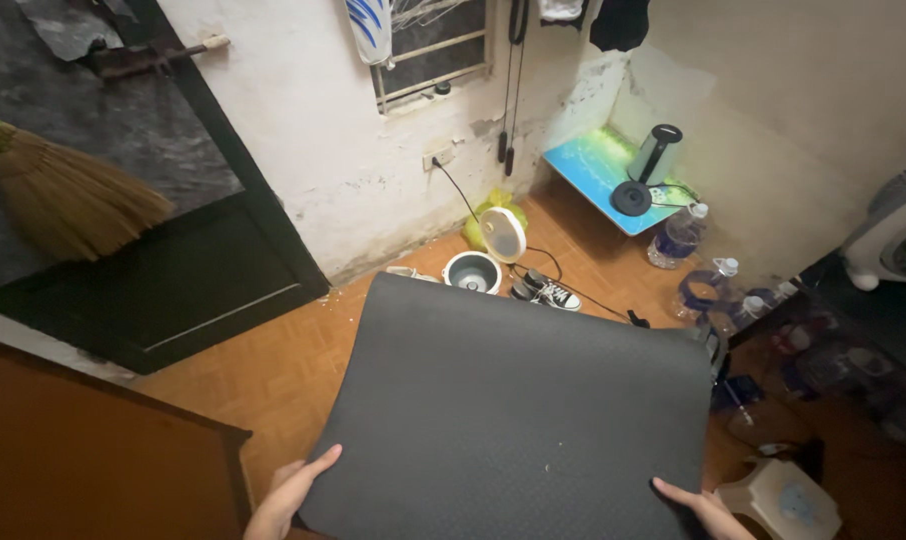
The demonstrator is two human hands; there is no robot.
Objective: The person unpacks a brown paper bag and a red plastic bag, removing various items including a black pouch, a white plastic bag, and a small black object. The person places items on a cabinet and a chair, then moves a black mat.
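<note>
Both hands, left (pixel 291 495) and right (pixel 706 510), gripping grey mat (pixel 513 410) edges, open rice cooker (pixel 473 271) beyond

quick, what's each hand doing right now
Left hand: closed on the near left edge of the grey mat.
Right hand: closed on the mat's near right edge.

A dark grey, finely textured mat (pixel 513 410) is held spread out flat above the wooden floor.
</note>
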